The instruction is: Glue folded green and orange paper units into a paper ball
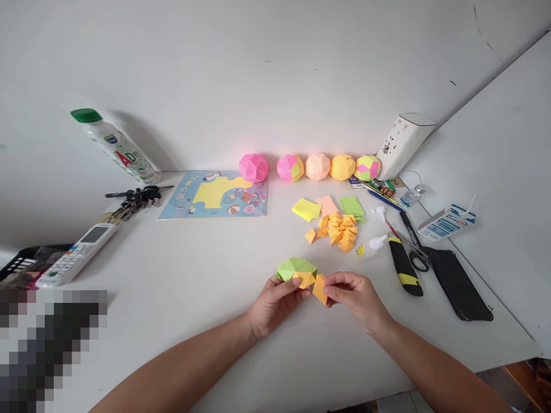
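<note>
My left hand [275,301] grips a partly built paper ball [295,267], green on top with orange folded units along its near side. Its thumb presses on the orange part. Pinched in the fingers of my right hand [355,298] is an orange folded paper piece [319,288], close beside the ball's right edge; whether the two touch I cannot tell. Beyond my hands lies a heap of orange folded paper pieces [342,229]. Yellow paper sheets [307,209], pink paper [328,205] and green paper [352,206] lie behind that heap.
Several finished paper balls [317,166] line the wall. Right of the heap are a glue bottle [372,245], a utility knife [404,265], scissors [418,258] and a black phone case [460,284]. At left stand a white bottle [123,149], keys [138,198] and a remote [80,252].
</note>
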Available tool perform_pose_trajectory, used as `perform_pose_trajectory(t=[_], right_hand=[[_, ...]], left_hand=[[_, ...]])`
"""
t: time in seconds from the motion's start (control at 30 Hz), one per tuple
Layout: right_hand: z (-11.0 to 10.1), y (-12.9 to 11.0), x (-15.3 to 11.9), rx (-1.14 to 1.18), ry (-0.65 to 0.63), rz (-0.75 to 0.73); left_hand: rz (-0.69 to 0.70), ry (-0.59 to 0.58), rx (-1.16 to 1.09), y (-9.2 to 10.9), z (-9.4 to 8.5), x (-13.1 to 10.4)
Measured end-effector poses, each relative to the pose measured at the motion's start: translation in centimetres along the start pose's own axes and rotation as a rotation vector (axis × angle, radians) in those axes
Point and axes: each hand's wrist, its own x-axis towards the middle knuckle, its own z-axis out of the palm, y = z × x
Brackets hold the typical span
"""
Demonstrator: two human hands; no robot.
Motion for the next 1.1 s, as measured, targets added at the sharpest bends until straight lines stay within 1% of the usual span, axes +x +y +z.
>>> perform_pose_trajectory(t=[0.63, 1.1], right_hand=[[-0.09, 0.1, -0.02, 0.017, -0.02, -0.001], [0.39, 0.64, -0.03, 0.009, -0.053, -0.035]], left_hand=[[0.006, -0.025, 0.013, 0.01, 0.11, -0.03], [0.006, -0.094, 0.072, -0.02, 0.09, -0.09]])
